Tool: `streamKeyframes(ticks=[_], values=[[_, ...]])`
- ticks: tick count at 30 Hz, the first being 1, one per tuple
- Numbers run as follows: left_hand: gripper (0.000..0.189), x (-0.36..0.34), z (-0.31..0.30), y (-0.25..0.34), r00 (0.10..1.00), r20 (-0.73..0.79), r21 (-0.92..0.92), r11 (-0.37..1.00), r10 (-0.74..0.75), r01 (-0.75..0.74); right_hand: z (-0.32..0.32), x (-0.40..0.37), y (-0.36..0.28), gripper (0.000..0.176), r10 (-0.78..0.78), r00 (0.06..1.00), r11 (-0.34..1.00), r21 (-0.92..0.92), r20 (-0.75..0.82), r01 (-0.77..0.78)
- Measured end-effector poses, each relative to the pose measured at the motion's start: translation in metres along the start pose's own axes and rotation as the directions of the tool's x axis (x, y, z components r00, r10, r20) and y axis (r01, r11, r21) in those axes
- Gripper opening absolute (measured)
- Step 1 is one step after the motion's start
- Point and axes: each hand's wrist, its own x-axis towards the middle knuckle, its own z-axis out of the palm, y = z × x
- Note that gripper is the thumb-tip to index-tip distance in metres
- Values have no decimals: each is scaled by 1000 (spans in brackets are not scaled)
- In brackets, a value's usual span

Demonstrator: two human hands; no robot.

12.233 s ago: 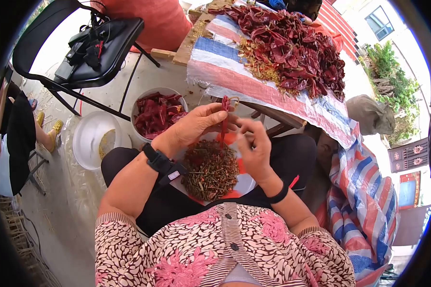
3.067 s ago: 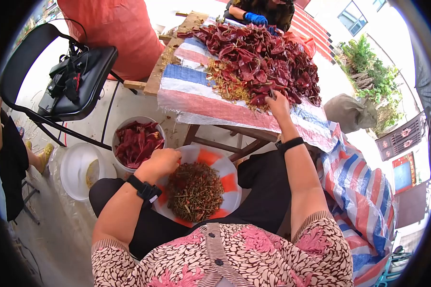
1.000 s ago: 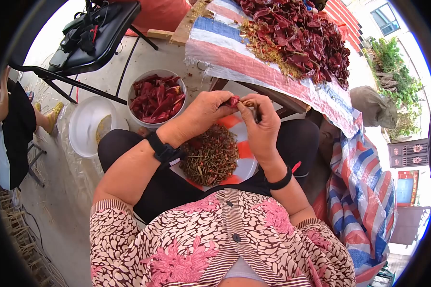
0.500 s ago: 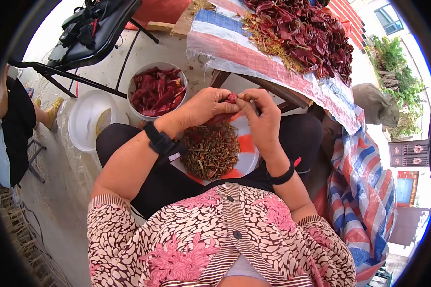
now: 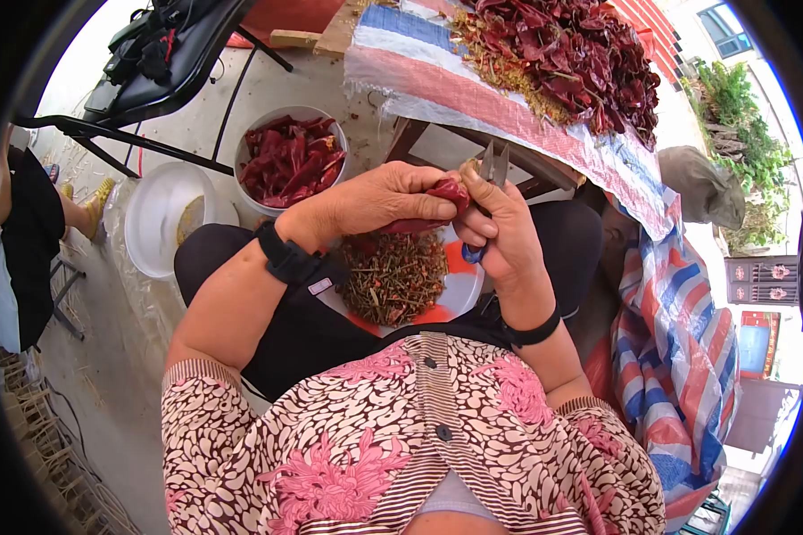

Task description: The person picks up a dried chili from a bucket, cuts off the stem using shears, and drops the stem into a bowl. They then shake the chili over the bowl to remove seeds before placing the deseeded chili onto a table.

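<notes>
My left hand (image 5: 401, 198) is closed around a dried red chili pepper (image 5: 451, 193), whose stem end points up and to the right. Close beside it, my right hand (image 5: 501, 214) grips a pair of scissors (image 5: 496, 166) with the metal blades pointing up; a bit of blue handle shows under the fingers. The right thumb and index finger meet at the pepper's pale stem. Below both hands, between my knees, a basin (image 5: 466, 283) with white and orange-red colouring holds a heap of cut stems and bits (image 5: 393, 281).
A white bucket of red chilies (image 5: 294, 165) and a white tub (image 5: 165, 223) stand at the left. Ahead, a striped sheet (image 5: 419, 62) on a table bears a large chili pile (image 5: 580, 67). A black chair (image 5: 165, 76) is at upper left; another person's foot (image 5: 98, 214) is at far left.
Scissor blades now show above my right hand; they were not visible before. The pepper's red body shows more at my left fingertips, and both hands have shifted slightly right.
</notes>
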Motion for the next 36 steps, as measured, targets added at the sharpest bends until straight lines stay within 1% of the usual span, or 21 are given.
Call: streamKeyframes(ticks=[3,6,9,12,13,15,16,17,18,19,20,21,22,23,24,27,28,31,34,36], values=[[24,-4,-1,2,998,9,19,998,-65,65,-12,3,5,17,117,986,974,179,117,-137],[24,-4,-3,-4,996,-34,76,993,-83,85,-15,7,7,21,229,949,863,405,218,-301],[26,-5,-6,-4,994,18,-6,994,-107,107,-17,6,11,24,217,949,873,389,228,-293],[27,-9,-14,4,980,109,17,986,-166,165,-19,8,13,22,271,925,858,369,267,-357],[28,-12,-17,3,968,148,143,973,-203,183,-18,9,11,21,281,905,790,458,319,-407],[31,-16,-22,-1,933,213,389,901,-290,191,-20,12,0,20,277,864,621,607,421,-495],[29,-16,-24,-5,913,178,451,855,-366,255,-25,12,-6,17,252,885,715,541,391,-443],[26,-16,-26,-11,928,112,422,862,-355,279,-25,11,-7,17,214,946,897,333,243,-289],[23,-18,-30,-16,937,44,391,869,-347,303,-23,8,-9,18,129,986,988,73,108,-137],[21,-21,-35,-17,940,-27,359,875,-339,326,-22,6,-9,19,5,1000,977,-212,5,-4],[17,-22,-41,-16,947,-71,439,843,-312,310,-30,6,-6,25,20,1000,968,-252,18,-15],[16,-24,-41,-16,950,-102,459,834,-294,307,-34,8,4,25,-30,999,906,-423,-25,17],[16,-26,-42,-15,952,-133,479,823,-276,305,-37,11,16,25,-89,994,814,-580,-57,39],[16,-29,-43,-15,952,-165,499,811,-258,306,-43,14,29,25,-151,985,695,-718,-77,51],[21,-29,-46,-20,962,-170,524,807,-213,271,-53,16,41,26,-154,987,680,-730,-48,70],[24,-30,-43,-18,946,-219,403,861,-237,309,-73,24,63,25,-79,994,403,-909,77,103],[25,-31,-43,-18,949,-212,410,861,-232,302,-75,24,69,25,-47,998,368,-929,31,47],[26,-29,-44,-17,959,-198,445,854,-201,271,-88,25,83,25,-51,998,261,-963,47,59],[27,-28,-47,-16,964,-214,523,815,-157,249,-92,27,86,24,-94,992,297,-949,86,110],[29,-28,-55,-19,964,-236,589,771,-123,243,-86,25,77,24,-61,995,213,-973,75,87]])
